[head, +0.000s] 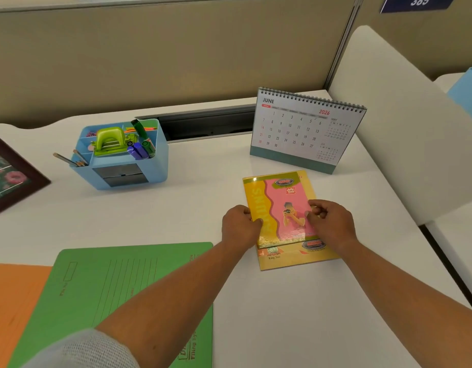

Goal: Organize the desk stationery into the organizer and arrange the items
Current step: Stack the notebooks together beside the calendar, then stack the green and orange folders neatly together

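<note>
Left of the notebooks [284, 208], the blue organizer [123, 158] holds a green punch [110, 142]. The left hand [239, 227] pinches the upper notebook's left edge; the right hand [329, 221], fingers curled, pinches its right edge. The calendar [304, 131] stands just behind the notebooks.

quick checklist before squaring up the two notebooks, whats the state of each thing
1. Left hand on the top notebook, at its left edge: ok.
2. Right hand on its right side: ok.
3. Top notebook flush with the yellow notebook under it: not ok, the lower one sticks out at the near end.
4. Calendar apart from the stack: ok.
5. Green folder apart from the stack: ok.
6. Grip firmness: cannot tell.
</note>
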